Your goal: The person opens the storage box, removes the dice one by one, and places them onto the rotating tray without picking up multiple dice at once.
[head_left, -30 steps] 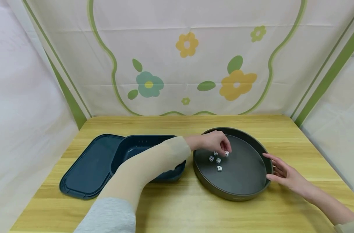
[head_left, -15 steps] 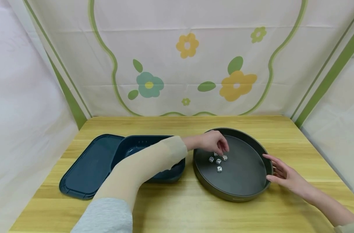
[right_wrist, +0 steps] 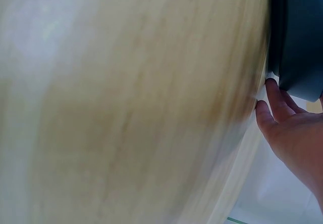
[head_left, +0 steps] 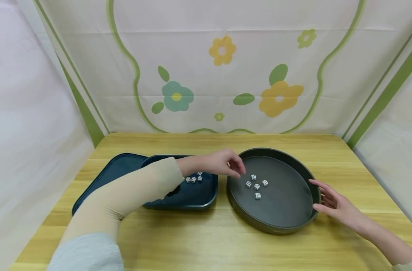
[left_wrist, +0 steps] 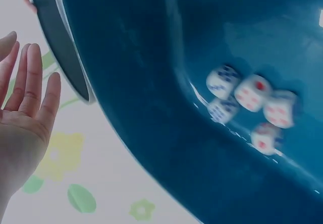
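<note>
My left hand [head_left: 224, 162] is in the air over the left rim of a round dark pan [head_left: 284, 203], fingers loosely bent and holding nothing. Its fingers [left_wrist: 34, 77] look fairly straight in the left wrist view. On the pan's floor several white dice [head_left: 257, 186] lie in a loose cluster, apart from the hand. More dice [head_left: 194, 180] sit in a dark blue rectangular box [head_left: 206, 203], partly hidden by my left forearm. My right hand [head_left: 341, 210] rests its fingertips and thumb against the pan's right outer wall, spread rather than wrapped round it.
A dark blue lid [head_left: 107, 180] lies left of the box, partly beneath it and behind my sleeve. Everything stands on a wooden table [head_left: 206, 244]. A white cloth with printed flowers [head_left: 281, 98] hangs behind, and white cloth walls flank both sides.
My left hand has released a die in the pan, then lifted and drawn left toward the box, baring the dice in both containers. My right hand has stayed at the pan.
</note>
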Tool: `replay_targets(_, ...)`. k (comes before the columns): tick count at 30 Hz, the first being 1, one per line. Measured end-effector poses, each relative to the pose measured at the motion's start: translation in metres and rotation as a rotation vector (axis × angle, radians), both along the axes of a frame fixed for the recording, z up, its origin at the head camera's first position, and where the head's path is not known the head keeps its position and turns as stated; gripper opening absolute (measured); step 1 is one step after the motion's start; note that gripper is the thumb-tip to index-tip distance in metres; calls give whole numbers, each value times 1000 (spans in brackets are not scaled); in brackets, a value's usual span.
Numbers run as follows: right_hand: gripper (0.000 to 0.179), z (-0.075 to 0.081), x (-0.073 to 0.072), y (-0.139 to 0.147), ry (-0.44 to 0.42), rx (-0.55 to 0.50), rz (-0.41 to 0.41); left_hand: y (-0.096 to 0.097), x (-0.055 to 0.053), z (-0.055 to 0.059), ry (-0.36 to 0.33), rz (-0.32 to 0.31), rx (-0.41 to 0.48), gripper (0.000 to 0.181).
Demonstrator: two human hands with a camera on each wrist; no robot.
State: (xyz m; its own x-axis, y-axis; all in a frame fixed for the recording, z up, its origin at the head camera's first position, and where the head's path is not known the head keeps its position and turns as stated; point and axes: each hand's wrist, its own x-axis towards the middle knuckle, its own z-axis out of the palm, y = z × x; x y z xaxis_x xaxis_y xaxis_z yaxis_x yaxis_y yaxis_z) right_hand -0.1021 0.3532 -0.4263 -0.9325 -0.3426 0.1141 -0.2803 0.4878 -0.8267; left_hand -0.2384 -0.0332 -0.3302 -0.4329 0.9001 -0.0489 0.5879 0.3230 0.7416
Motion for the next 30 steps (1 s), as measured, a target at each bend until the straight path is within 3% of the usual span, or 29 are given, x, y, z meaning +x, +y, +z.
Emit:
replay_targets(5,72,0,0,-1,2,-8,9,-37,2,2,-36,36,82,15)
replay_targets(9,71,0,0,-3,0,-5,10,-71,1,-1,-26,60,113,15)
replay_targets(16,71,2,0,-2,-14,14,-7,-121,1,-6,-14,227,52,21)
replay_targets(21,71,2,0,-1,-26,16,-11,-142,-2,-23,-10,287,-21,22)
replay_targets(26,71,1,1,0,-33,14,-13,-150,-3,-40,-7,299,-130,31)
replay_targets(30,70,1,2,-2,-35,1,-7,-152,-5,-48,7,295,-177,44)
